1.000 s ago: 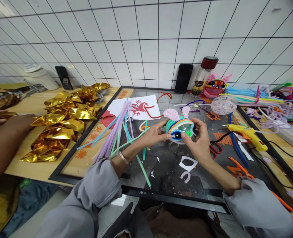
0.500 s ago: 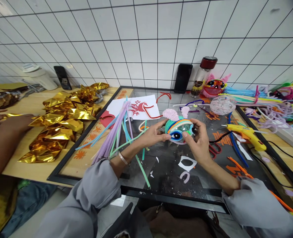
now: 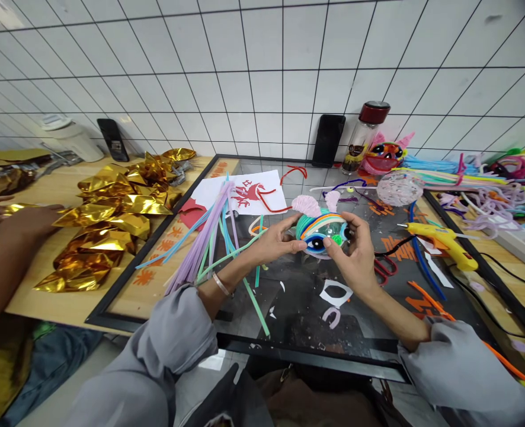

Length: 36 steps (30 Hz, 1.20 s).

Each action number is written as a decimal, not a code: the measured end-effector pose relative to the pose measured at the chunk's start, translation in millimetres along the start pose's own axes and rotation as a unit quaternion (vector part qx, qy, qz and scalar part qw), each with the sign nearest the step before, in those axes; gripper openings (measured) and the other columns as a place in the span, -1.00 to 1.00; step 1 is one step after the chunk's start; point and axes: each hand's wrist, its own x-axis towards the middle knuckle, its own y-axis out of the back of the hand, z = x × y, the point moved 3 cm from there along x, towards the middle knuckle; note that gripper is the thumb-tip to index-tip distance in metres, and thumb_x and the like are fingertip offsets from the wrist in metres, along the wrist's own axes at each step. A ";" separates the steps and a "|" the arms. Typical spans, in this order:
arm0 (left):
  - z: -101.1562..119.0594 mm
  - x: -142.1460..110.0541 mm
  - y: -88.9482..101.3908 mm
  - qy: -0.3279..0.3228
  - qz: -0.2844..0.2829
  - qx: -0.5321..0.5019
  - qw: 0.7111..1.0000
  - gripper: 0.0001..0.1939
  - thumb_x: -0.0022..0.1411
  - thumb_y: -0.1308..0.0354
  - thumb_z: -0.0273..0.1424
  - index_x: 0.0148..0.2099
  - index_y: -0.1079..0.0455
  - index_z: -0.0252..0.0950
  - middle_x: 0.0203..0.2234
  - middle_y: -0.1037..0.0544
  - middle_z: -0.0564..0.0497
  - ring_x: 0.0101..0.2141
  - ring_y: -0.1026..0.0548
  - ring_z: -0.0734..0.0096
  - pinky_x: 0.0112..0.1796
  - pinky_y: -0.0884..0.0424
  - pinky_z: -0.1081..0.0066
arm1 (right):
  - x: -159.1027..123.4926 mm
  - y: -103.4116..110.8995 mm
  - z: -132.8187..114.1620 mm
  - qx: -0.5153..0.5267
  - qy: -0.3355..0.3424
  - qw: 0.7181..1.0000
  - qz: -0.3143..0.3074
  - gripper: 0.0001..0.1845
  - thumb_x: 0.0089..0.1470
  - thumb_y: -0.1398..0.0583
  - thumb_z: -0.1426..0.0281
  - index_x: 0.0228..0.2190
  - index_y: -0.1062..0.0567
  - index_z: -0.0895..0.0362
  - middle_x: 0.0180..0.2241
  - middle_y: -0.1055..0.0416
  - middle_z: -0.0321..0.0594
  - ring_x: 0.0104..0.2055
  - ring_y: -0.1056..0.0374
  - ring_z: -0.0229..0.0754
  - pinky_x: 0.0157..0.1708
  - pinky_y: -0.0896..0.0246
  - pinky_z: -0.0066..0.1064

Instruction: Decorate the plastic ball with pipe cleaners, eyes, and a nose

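Between both hands, above the dark table mat, is a round animal head (image 3: 319, 228) made of coloured pipe cleaners, with pink ears, big blue-rimmed eyes and a green nose. My left hand (image 3: 278, 242) grips its left side, thumb beside one eye. My right hand (image 3: 355, 252) is closed round the right side, its thumb near the nose and partly covering the front. A white paper piece with an oval hole (image 3: 336, 301) and a lilac curved strip (image 3: 332, 318) lie below the hands. Left of them is a bundle of lilac, blue and green pipe cleaners (image 3: 213, 231).
Yellow glue gun (image 3: 449, 240) and red-handled scissors (image 3: 386, 270) lie to the right. A glass bottle (image 3: 364, 139), a phone (image 3: 328, 141) and a finished red head (image 3: 383, 155) stand by the tiled wall. Gold foil (image 3: 111, 219) and another person's arm (image 3: 18, 249) are on the left.
My right thumb has shifted slightly left on the front of the animal head, showing more of the green nose. Both hands keep their hold.
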 end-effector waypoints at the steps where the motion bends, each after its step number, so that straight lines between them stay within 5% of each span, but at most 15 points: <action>1: -0.1 0.2 0.1 -0.002 0.001 -0.001 1.000 0.04 -0.03 -0.47 -0.13 0.43 -0.12 -0.19 0.20 -0.40 -0.21 -0.31 -0.46 0.42 -0.33 -0.45 0.41 | 0.0 -0.1 -0.3 -0.002 0.000 1.000 0.003 -0.41 0.03 -0.31 0.24 0.07 -0.31 0.05 0.02 -0.33 -0.06 0.10 -0.31 0.05 0.13 -0.25 0.02; 11: -4.4 2.3 1.2 -0.020 0.012 0.013 1.000 -0.03 -0.01 -0.46 -0.12 0.40 -0.18 -0.08 0.33 -0.26 -0.19 -0.32 -0.49 0.42 -0.31 -0.51 0.34 | 2.2 -1.9 2.5 -0.002 0.001 1.000 0.021 -0.38 -0.01 -0.32 0.25 0.07 -0.31 0.08 0.04 -0.35 -0.04 0.11 -0.31 0.04 0.14 -0.25 -0.01; 17: -3.3 2.4 3.3 -0.013 -0.001 -0.001 1.000 0.00 -0.04 -0.49 -0.16 0.40 -0.17 -0.14 0.33 -0.26 -0.21 -0.13 -0.55 0.18 -0.15 -0.55 0.20 | 2.2 -2.3 5.7 0.011 -0.002 1.000 0.027 -0.37 -0.02 -0.34 0.23 0.07 -0.32 0.08 0.05 -0.35 -0.04 0.11 -0.32 0.03 0.14 -0.25 -0.02; 20: 0.2 2.1 5.5 -0.012 -0.025 -0.011 1.000 0.07 -0.14 -0.54 -0.22 0.39 -0.19 -0.19 0.33 -0.25 -0.24 -0.03 -0.53 0.06 -0.12 -0.53 0.23 | 2.1 -1.8 6.8 0.011 -0.008 1.000 0.025 -0.36 -0.02 -0.34 0.22 0.07 -0.32 0.07 0.05 -0.36 -0.04 0.10 -0.33 0.03 0.13 -0.26 -0.02; 24: 2.5 3.8 5.0 -0.003 -0.013 -0.013 1.000 0.15 -0.23 -0.56 -0.18 0.39 -0.17 -0.23 0.33 -0.23 -0.28 -0.14 -0.56 0.16 -0.28 -0.51 0.37 | 1.7 -2.5 6.4 0.021 -0.019 0.999 0.028 -0.37 -0.03 -0.35 0.22 0.06 -0.33 0.07 0.05 -0.36 -0.05 0.09 -0.33 0.02 0.14 -0.25 -0.03; 29: 8.0 5.3 -5.1 0.014 0.026 0.055 0.998 0.03 -0.15 -0.49 -0.07 0.30 -0.23 -0.36 -0.05 -0.52 -0.16 -0.37 -0.48 0.42 -0.47 -0.38 0.52 | 2.0 -5.9 5.3 0.049 -0.038 0.998 0.032 -0.36 -0.04 -0.35 0.19 0.05 -0.33 0.07 0.05 -0.36 -0.05 0.11 -0.32 0.03 0.17 -0.22 -0.03; 36: 8.9 4.2 -6.4 0.025 0.029 0.089 0.995 -0.10 -0.10 -0.44 0.01 0.20 -0.29 -0.35 -0.36 -0.47 0.05 -0.45 -0.41 0.47 -0.51 -0.35 0.53 | 3.3 -4.5 11.2 0.125 -0.076 0.989 0.003 -0.41 0.07 -0.29 0.05 0.05 -0.34 0.03 0.07 -0.37 -0.06 0.12 -0.32 0.03 0.18 -0.20 0.00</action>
